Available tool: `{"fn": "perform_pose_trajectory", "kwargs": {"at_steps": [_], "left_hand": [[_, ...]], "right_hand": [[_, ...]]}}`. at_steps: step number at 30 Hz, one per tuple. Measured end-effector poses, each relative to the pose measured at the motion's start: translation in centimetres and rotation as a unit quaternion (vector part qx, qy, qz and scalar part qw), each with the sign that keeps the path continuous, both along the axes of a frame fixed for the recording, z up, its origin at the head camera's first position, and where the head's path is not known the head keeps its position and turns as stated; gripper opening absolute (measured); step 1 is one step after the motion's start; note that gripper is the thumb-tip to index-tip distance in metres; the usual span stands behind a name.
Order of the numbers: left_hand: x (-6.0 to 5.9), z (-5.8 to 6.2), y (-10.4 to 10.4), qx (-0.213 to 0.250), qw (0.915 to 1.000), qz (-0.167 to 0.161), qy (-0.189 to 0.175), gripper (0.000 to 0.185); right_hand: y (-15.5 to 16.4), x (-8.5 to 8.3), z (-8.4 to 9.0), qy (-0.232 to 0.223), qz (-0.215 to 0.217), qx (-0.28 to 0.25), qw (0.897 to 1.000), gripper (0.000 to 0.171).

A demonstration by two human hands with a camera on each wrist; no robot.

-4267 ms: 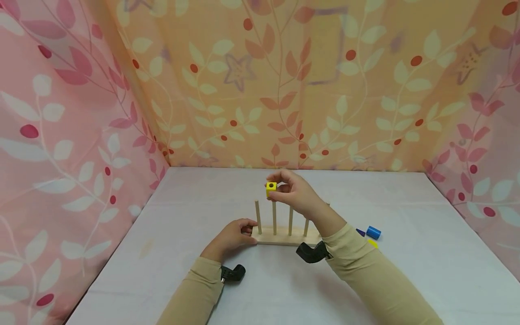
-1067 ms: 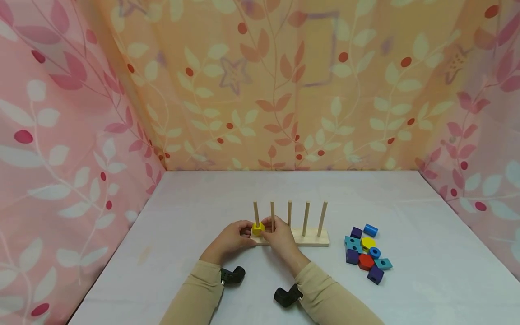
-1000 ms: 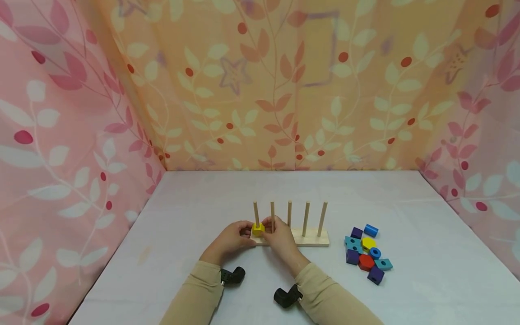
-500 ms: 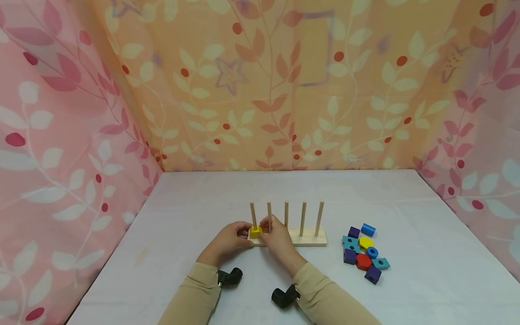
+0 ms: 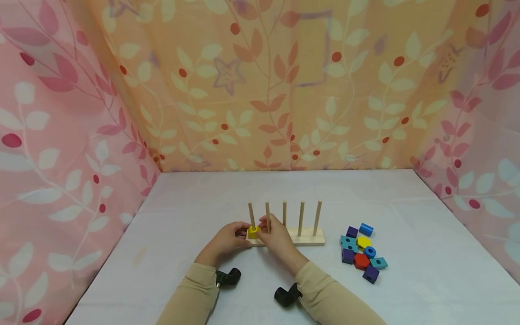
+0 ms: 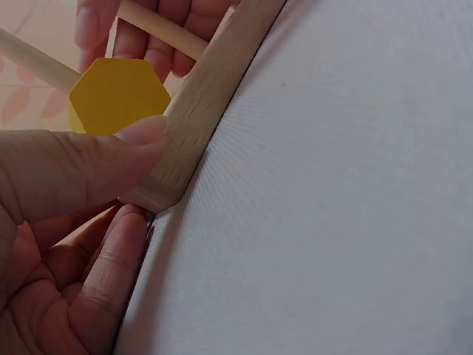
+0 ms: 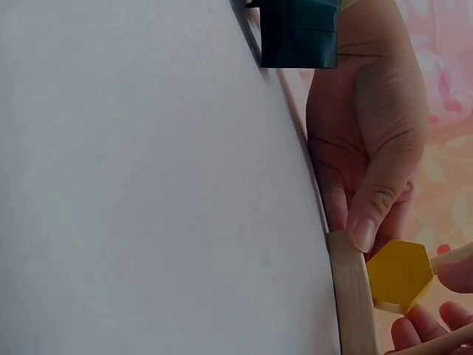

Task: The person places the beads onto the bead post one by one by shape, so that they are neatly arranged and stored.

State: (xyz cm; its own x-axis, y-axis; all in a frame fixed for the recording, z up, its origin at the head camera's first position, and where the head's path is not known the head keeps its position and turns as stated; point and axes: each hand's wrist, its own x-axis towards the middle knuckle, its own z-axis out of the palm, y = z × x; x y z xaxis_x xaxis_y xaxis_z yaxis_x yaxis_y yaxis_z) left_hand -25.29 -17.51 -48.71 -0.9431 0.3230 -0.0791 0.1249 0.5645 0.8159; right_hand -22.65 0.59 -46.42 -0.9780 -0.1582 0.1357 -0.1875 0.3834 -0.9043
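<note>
At frame centre the yellow hexagon block point(image 5: 253, 232) sits seated on the leftmost peg point(image 5: 251, 215), the left hand point(image 5: 225, 239) gripping the wooden base point(image 5: 308, 236), the right hand point(image 5: 275, 234) pinching the block, while the loose blocks point(image 5: 363, 253) at right remain unstacked.

The head camera looks forward and down from behind the arms, taking in the whole table point(image 5: 406, 280) from a distance. Both wrist cameras sit very close to the tabletop, looking along it. All three share the peg board's point(image 5: 313, 236) left end and the yellow block point(image 6: 118, 96).
</note>
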Motion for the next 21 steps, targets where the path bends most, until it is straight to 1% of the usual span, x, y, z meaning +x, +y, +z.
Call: {"fn": "perform_pose_trajectory", "kwargs": {"at_steps": [6,11,16,18,21], "left_hand": [[0.1,0.2,0.2,-0.004,1.0,0.006,0.0,0.046],[0.1,0.2,0.2,0.0,0.9998,0.013,-0.013,0.046],[0.3,0.4,0.3,0.007,0.9996,0.015,-0.023,0.046],[0.3,0.5,0.3,0.008,0.9995,0.016,-0.024,0.046],[0.4,0.4,0.3,0.01,0.9993,0.021,-0.03,0.047]], "right_hand": [[1.0,0.8,1.2,0.027,0.019,0.036,0.999,0.038],[1.7,1.3,2.2,0.048,0.036,0.044,0.997,0.042],[2.8,1.9,3.0,0.04,0.054,0.037,0.997,0.049],[3.3,2.3,3.4,0.034,0.061,0.028,0.997,0.05],[4.4,2.7,3.8,0.038,0.068,0.015,0.997,0.05]]}}
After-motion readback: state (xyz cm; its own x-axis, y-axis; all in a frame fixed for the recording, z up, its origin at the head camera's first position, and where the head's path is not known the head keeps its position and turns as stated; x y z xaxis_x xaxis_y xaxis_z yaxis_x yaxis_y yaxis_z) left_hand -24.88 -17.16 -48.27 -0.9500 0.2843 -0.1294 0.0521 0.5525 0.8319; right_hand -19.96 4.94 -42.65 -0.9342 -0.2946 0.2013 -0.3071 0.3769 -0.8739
